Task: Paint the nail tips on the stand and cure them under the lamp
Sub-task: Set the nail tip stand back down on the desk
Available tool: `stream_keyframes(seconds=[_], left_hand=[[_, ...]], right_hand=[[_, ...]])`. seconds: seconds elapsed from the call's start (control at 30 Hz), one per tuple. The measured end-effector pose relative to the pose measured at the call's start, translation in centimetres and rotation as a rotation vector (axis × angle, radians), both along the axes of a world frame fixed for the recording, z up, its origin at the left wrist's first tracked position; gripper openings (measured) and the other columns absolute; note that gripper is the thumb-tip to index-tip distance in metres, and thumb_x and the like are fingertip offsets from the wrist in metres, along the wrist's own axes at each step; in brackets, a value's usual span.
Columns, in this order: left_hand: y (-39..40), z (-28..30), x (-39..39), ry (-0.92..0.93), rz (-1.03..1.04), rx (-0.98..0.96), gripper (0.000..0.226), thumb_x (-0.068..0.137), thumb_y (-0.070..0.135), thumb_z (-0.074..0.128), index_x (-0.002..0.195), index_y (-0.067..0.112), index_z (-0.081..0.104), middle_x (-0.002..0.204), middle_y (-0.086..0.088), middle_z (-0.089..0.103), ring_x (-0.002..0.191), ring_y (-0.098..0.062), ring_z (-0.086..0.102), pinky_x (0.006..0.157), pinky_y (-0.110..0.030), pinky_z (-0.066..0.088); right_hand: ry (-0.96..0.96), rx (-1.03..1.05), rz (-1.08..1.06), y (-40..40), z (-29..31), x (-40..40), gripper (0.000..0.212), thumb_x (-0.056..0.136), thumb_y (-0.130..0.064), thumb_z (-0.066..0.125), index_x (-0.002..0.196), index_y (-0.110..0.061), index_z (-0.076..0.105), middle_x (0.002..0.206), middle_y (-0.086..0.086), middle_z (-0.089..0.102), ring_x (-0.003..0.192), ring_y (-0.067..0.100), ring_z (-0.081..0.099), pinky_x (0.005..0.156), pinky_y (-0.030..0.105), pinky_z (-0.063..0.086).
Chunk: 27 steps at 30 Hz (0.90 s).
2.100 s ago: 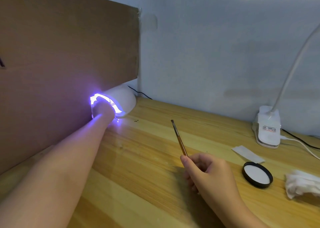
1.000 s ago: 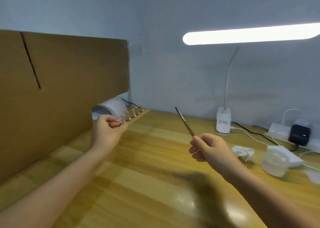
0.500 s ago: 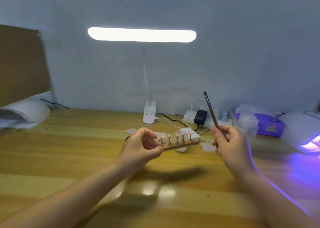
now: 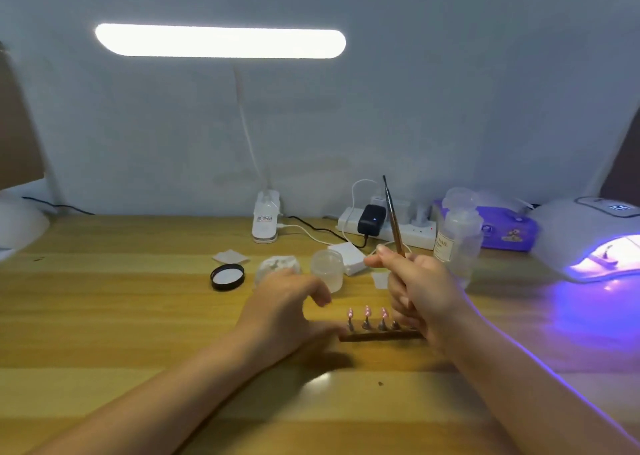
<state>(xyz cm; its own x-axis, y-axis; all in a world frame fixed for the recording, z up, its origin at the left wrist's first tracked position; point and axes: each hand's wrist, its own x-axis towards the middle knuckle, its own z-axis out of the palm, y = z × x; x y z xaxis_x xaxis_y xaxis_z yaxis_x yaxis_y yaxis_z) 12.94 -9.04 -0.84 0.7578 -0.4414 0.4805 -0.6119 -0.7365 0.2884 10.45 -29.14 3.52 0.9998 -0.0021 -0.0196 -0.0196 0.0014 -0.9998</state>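
A narrow wooden nail stand (image 4: 377,335) lies on the table in front of me, with several pink nail tips (image 4: 367,312) upright on small posts. My left hand (image 4: 287,309) is just left of it, thumb against the stand's left end, fingers curled and lifted off. My right hand (image 4: 426,299) covers the stand's right end and grips a thin brush (image 4: 393,219) that points up. A white curing lamp (image 4: 588,243) glows purple at the right edge.
Behind the stand sit a black lid (image 4: 227,276), crumpled tissue (image 4: 277,267), a clear jar (image 4: 327,267) and a clear bottle (image 4: 457,243). A power strip (image 4: 408,236), desk lamp base (image 4: 265,222) and purple box (image 4: 502,229) line the wall. Another white lamp (image 4: 17,222) is far left.
My view swung right from the left lamp. My left hand carried the stand out of that lamp, brought it to the middle and set it on the table. The brush stayed in my right hand.
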Motion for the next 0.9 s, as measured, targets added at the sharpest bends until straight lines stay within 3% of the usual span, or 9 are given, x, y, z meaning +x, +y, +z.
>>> stream_keyframes(seconds=[0.1, 0.23, 0.33, 0.43, 0.53, 0.6, 0.67, 0.77, 0.9], left_hand=[[1.5, 0.7, 2.2, -0.232, 0.216, -0.053, 0.043, 0.08, 0.061, 0.058, 0.093, 0.021, 0.065, 0.092, 0.003, 0.066, 0.081, -0.019, 0.06, 0.067, -0.031, 0.042], [3.2, 0.2, 5.4, 0.113, 0.459, 0.171, 0.049, 0.091, 0.052, 0.056, 0.136, 0.035, 0.048, 0.133, 0.002, 0.053, 0.116, -0.024, 0.051, 0.088, -0.035, 0.041], [3.3, -0.6, 5.8, 0.154, 0.458, 0.255, 0.031, 0.098, 0.032, 0.049, 0.128, 0.033, 0.057, 0.124, -0.001, 0.061, 0.115, -0.027, 0.052, 0.084, -0.035, 0.042], [3.4, -0.2, 5.0, 0.004, 0.51, 0.108, 0.017, 0.095, 0.02, 0.052, 0.104, 0.02, 0.067, 0.101, -0.008, 0.068, 0.097, -0.033, 0.06, 0.069, -0.035, 0.043], [3.1, 1.9, 2.8, -0.293, 0.325, -0.223, 0.013, 0.089, 0.009, 0.066, 0.1, 0.007, 0.071, 0.09, -0.013, 0.072, 0.08, -0.035, 0.066, 0.067, -0.039, 0.051], [2.2, 3.1, 0.9, -0.422, 0.127, -0.311, 0.016, 0.088, 0.013, 0.065, 0.1, 0.006, 0.071, 0.094, -0.009, 0.074, 0.081, -0.028, 0.068, 0.072, -0.035, 0.054], [1.1, 3.3, -0.7, -0.408, -0.077, -0.267, 0.026, 0.089, 0.021, 0.058, 0.107, 0.007, 0.071, 0.107, -0.006, 0.072, 0.095, -0.021, 0.067, 0.083, -0.029, 0.053], [0.1, 2.2, -2.0, -0.253, -0.29, -0.225, 0.038, 0.087, 0.026, 0.06, 0.121, 0.011, 0.066, 0.129, -0.005, 0.063, 0.119, -0.019, 0.059, 0.095, -0.029, 0.05], [-0.6, 1.9, -2.4, -0.171, -0.289, -0.396, 0.036, 0.093, 0.05, 0.052, 0.11, 0.02, 0.063, 0.122, 0.0, 0.063, 0.112, -0.011, 0.059, 0.09, -0.016, 0.046]], right_hand=[[0.057, 0.084, 0.155, 0.3, 0.7, -0.4, 0.039, 0.098, -0.035, 0.045, 0.106, -0.002, 0.064, 0.044, 0.003, 0.028, 0.034, 0.012, 0.024, 0.034, 0.022, 0.027], [0.117, 0.173, 0.287, 0.5, 1.0, -0.8, 0.043, 0.097, -0.036, 0.043, 0.113, -0.001, 0.062, 0.042, 0.001, 0.027, 0.033, 0.01, 0.023, 0.034, 0.021, 0.027], [0.149, 0.214, 0.33, 0.6, 1.0, -1.0, 0.044, 0.098, -0.036, 0.041, 0.114, 0.0, 0.062, 0.041, -0.001, 0.028, 0.032, 0.009, 0.023, 0.034, 0.021, 0.025], [0.189, 0.254, 0.341, 0.6, 1.0, -1.2, 0.046, 0.098, -0.036, 0.042, 0.114, 0.001, 0.062, 0.04, -0.002, 0.026, 0.031, 0.008, 0.022, 0.032, 0.02, 0.025], [0.216, 0.315, 0.364, 0.7, 1.1, -1.2, 0.047, 0.095, -0.036, 0.045, 0.117, 0.002, 0.06, 0.038, -0.003, 0.026, 0.03, 0.007, 0.022, 0.031, 0.018, 0.025], [0.232, 0.378, 0.367, 0.9, 1.1, -1.2, 0.051, 0.087, -0.037, 0.051, 0.117, 0.003, 0.06, 0.036, -0.004, 0.025, 0.028, 0.006, 0.021, 0.03, 0.017, 0.025], [0.237, 0.448, 0.393, 1.0, 1.2, -1.3, 0.047, 0.082, -0.039, 0.054, 0.103, 0.0, 0.07, 0.033, -0.005, 0.026, 0.026, 0.006, 0.022, 0.03, 0.015, 0.022], [0.222, 0.484, 0.459, 0.8, 1.5, -1.6, 0.055, 0.086, -0.047, 0.049, 0.049, -0.012, 0.07, 0.029, -0.007, 0.029, 0.024, 0.006, 0.025, 0.035, 0.018, 0.014], [0.26, 0.542, 0.551, 1.0, 1.6, -1.9, 0.064, 0.087, -0.054, 0.046, 0.037, -0.016, 0.058, 0.028, -0.006, 0.032, 0.024, 0.007, 0.028, 0.036, 0.017, 0.014]])
